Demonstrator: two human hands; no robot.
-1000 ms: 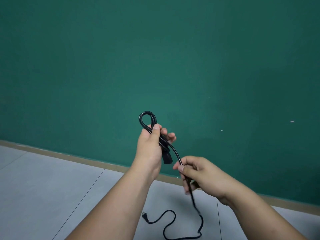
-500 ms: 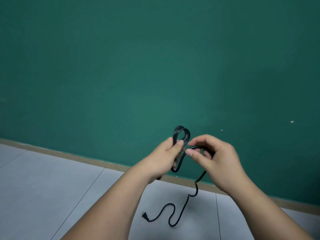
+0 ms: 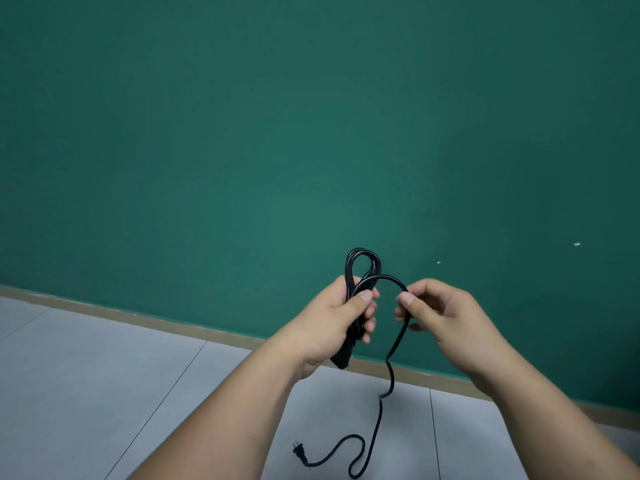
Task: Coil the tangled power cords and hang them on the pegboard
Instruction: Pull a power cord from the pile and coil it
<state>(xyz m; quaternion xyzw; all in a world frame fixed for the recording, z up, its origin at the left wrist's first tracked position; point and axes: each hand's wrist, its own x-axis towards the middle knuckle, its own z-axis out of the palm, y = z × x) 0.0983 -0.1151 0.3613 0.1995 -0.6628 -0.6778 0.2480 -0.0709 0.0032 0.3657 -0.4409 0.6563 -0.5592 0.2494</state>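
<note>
The right hand [image 3: 446, 313], pinching the power cord [image 3: 392, 379], has lifted another loop to the coil [image 3: 360, 251] gripped by the left hand [image 3: 332, 317], advancing the coiling.

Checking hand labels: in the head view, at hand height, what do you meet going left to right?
left hand → cord arching between the hands → right hand → white mark

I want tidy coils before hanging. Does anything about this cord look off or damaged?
No damage shows. The coil in the left hand looks even; the right hand pinches the next loop. The tail and plug lie loose on the floor, not yet coiled.
</note>
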